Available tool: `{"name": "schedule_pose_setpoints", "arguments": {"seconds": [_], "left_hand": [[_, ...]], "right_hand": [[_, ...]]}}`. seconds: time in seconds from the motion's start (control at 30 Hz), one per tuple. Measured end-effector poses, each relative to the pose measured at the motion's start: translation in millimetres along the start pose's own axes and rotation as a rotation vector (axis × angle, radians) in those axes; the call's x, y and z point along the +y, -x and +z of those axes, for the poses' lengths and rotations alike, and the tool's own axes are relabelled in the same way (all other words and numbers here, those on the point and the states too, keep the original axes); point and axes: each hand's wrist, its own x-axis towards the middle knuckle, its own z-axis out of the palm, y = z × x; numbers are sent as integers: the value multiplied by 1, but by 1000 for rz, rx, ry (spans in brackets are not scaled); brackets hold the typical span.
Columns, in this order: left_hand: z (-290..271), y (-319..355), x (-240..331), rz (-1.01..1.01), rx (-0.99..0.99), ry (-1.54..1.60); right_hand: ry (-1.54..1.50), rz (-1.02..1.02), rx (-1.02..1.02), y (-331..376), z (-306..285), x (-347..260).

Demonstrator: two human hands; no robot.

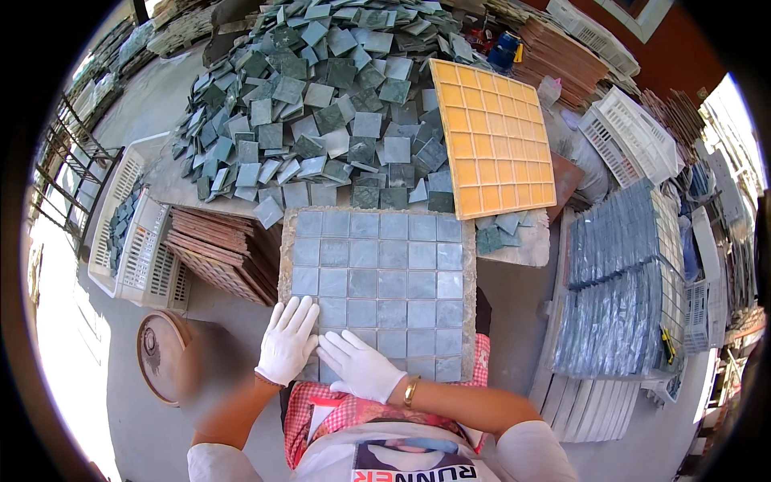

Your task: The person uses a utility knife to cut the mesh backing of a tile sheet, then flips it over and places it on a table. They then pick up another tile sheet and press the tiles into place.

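On bench front edge | tile sheet (377, 293) lies flat in its frame | left hand (286, 341) and right hand (359, 365), both spread flat, press its near rows | I'd keep palms level, pressure even, seams aligned.

Both hands wear thin white gloves with snug cuffs ending at the wrists: the left hand (287, 340) and the right hand (359, 366). A gold-coloured bracelet (410, 391) circles the right wrist, just behind that glove's cuff. The forearms are bare up to short white sleeves (530, 451) near the elbows. Below the bracelet, toward the chest, the white shirt carries a printed picture, and a red-and-white checked cloth (341, 411) lies over the lap.
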Motion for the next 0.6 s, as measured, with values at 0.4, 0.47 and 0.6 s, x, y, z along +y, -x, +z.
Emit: {"name": "schedule_pose_setpoints", "arguments": {"seconds": [0.4, 0.47, 0.6], "left_hand": [[-21, 23, 6, 14, -60, 32], [-17, 8, 6, 30, -63, 30], [-9, 3, 4, -7, -62, 15]], "right_hand": [[-296, 395, 306, 82, -38, 26], [-272, 476, 295, 97, -48, 26], [-199, 408, 213, 101, -51, 20]]}}
